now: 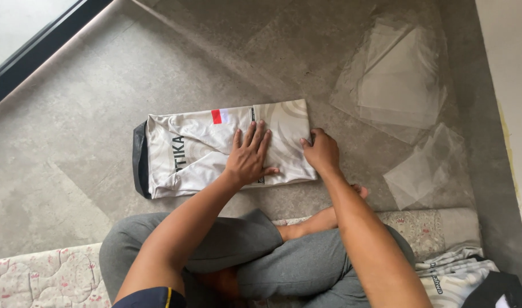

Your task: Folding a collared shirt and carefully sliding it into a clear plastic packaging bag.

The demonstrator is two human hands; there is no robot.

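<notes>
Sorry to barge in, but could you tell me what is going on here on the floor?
A person sits cross-legged on the floor, working on a folded white shirt. The left hand lies flat on top of it, while the right hand grips its right edge. Clear plastic bags lie on the floor to the right, apart from the shirt. More folded clothes sit beside the person's right knee.

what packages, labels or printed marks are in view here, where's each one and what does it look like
Clear plastic bags: flat, see-through, empty, on the grey floor to the upper right of the shirt.
Smaller clear plastic bag: flat, to the right of the right hand.
Red patch: small rectangle on the upper edge of the folded white shirt.
Dark lettering: printed on the shirt, to the left of the left hand.
</notes>
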